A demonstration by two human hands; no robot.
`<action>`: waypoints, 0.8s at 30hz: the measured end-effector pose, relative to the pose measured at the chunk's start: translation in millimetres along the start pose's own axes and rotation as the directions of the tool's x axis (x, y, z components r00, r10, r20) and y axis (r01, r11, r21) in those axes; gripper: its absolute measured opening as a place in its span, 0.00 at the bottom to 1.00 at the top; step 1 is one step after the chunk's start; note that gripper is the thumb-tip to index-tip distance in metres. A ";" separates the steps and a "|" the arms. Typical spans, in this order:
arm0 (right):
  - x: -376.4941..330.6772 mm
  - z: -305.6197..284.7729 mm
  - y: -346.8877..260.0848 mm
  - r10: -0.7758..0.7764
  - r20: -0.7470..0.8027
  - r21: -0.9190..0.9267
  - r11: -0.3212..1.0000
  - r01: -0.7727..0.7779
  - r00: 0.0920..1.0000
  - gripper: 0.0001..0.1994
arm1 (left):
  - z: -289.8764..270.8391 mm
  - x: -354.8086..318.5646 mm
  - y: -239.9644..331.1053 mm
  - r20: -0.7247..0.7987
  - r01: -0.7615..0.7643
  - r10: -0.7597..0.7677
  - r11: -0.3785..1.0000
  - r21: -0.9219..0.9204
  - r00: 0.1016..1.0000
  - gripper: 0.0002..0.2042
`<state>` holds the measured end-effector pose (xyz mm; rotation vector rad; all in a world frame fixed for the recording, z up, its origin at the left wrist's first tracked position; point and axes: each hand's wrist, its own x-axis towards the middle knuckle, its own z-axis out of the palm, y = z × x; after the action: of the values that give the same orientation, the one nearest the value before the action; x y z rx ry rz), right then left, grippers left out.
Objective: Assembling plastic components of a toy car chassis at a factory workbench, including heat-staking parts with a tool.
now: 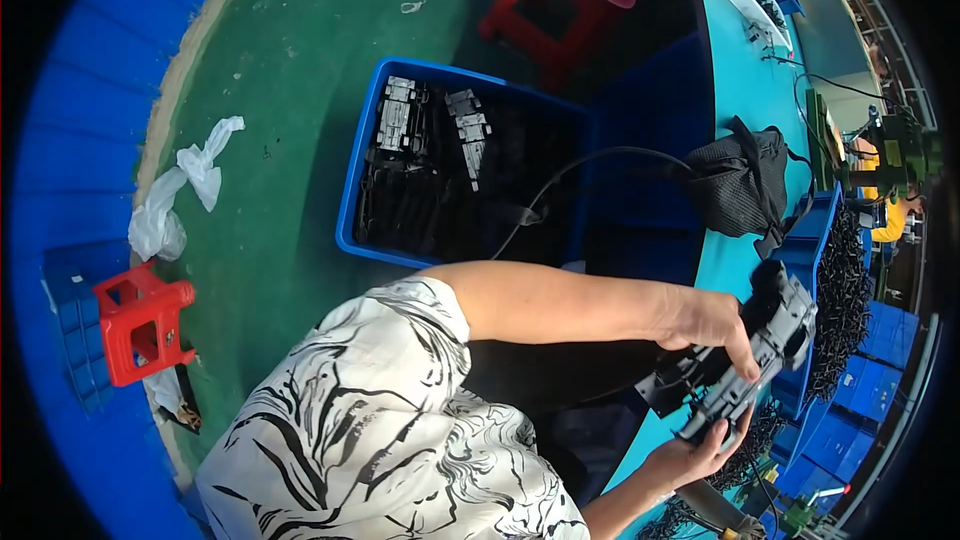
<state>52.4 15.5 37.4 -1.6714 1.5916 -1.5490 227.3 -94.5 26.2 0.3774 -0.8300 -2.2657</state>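
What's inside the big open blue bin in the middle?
Inside the blue bin, a light grey part and a second grey one lie among black parts. These cover the bin's bottom; its right side is too dark to make out.

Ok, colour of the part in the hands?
Part: grey and black; seen best in the head view, the only one.
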 end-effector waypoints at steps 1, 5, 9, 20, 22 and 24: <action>-0.2 14.9 -11.6 0.109 0.000 0.115 0.987 -0.108 0.994 0.19 | -8.2 -4.9 -1.2 0.071 -0.068 0.072 0.996 -0.063 0.995 0.17; 8.1 47.2 -23.9 -0.211 0.228 -0.021 0.975 0.221 0.951 0.32 | -26.0 -49.1 21.4 -0.036 -0.220 0.217 0.972 -0.083 0.975 0.14; 26.5 67.3 -31.6 -0.323 0.322 0.031 0.943 0.331 0.890 0.37 | -63.5 -105.3 56.0 -0.239 -0.461 0.432 0.884 -0.080 0.869 0.17; 52.7 80.3 54.3 0.008 0.527 -0.592 0.720 0.361 0.850 0.34 | -323.0 -159.4 10.2 -0.874 -0.430 0.295 0.896 0.112 0.386 0.12; 51.4 81.2 52.8 0.018 0.524 -0.595 0.723 0.351 0.852 0.35 | -377.4 -134.7 -34.5 -0.945 -0.231 0.223 0.958 0.168 0.239 0.11; 52.7 79.3 50.0 0.018 0.519 -0.607 0.712 0.354 0.854 0.31 | -390.9 -93.8 -57.2 -0.978 -0.007 0.119 0.993 0.120 0.173 0.12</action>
<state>84.0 -77.1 -7.2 -2.4125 1.8508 -0.4559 450.7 -176.5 -302.9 1.6284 -0.1654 -1.3204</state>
